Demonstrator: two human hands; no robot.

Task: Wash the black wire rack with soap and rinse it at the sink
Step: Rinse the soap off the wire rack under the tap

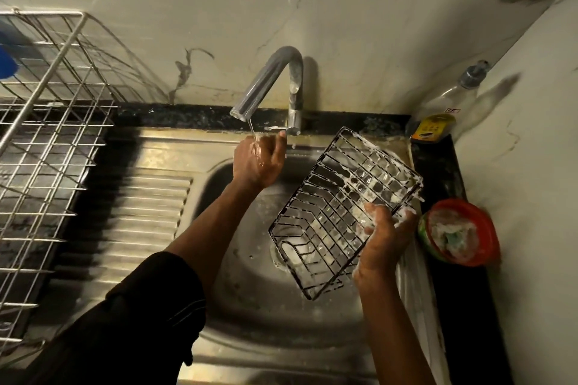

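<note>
The black wire rack, streaked with white foam, hangs tilted over the steel sink basin. My right hand, covered in suds, grips its right edge. My left hand is under the chrome tap, where a thin stream of water runs onto its back; its fingers are loosely curled and hold nothing. A red and green soap tub with a scrubber inside stands on the black counter right of the sink.
A large silver dish rack fills the left side beside the ribbed drainboard. A clear soap bottle with a yellow label leans in the back right corner against the marble wall.
</note>
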